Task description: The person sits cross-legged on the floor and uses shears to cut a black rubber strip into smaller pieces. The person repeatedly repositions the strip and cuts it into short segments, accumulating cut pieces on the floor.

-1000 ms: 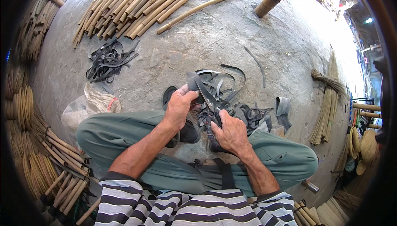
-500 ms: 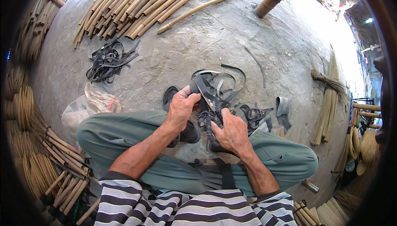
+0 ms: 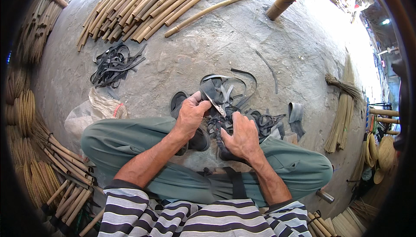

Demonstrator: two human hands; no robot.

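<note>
My right hand (image 3: 242, 137) is closed around the dark wrapped handles of a pair of scissors (image 3: 221, 109). Their metal blades point up and left, against a black rubber strip (image 3: 209, 85). Thumb and fingers of my left hand (image 3: 190, 113) pinch that strip beside the blades. The blade tips are partly hidden by the strip and my fingers. Just beyond my hands, thin cut strips (image 3: 251, 81) curl on the ground. A tangle of black strips (image 3: 266, 120) lies right of my right hand, and a wide grey rubber piece (image 3: 296, 118) stands farther right.
Bamboo poles (image 3: 147, 9) lie in a pile at the far left, with a heap of black strips (image 3: 115, 66) nearer. A pale sack (image 3: 93, 111) rests by my left knee. Dark sandals (image 3: 199, 139) are between my legs. A stick broom head (image 3: 342, 115) lies right.
The scissor blades have moved relative to the black strip, and less of their length shows. The strip's upper end has shifted slightly. Both hands stay nearly in place.
</note>
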